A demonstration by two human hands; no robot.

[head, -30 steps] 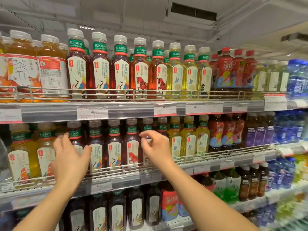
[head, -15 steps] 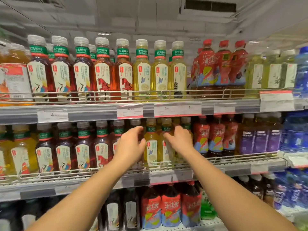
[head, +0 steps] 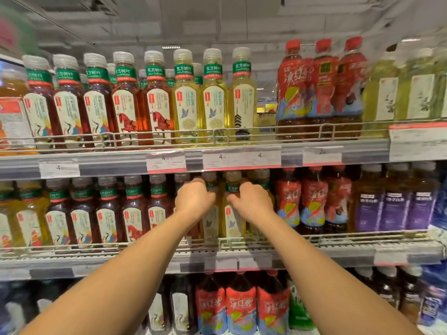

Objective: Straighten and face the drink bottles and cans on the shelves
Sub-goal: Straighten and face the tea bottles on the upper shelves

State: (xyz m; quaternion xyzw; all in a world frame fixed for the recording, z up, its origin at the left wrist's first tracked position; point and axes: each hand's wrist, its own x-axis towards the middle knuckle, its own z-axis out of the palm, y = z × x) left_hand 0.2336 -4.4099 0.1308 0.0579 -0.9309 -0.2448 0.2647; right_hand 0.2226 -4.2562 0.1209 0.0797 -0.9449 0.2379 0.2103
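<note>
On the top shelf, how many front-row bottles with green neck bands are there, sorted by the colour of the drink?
Dark brown bottles: 3
Amber-red bottles: 2
Pale yellow bottles: 3
Total: 8

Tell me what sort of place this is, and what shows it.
Most likely a supermarket drinks aisle: rows of identical green-collared tea bottles behind white wire shelf rails, and white paper price tags clipped along the grey shelf edge.
</note>
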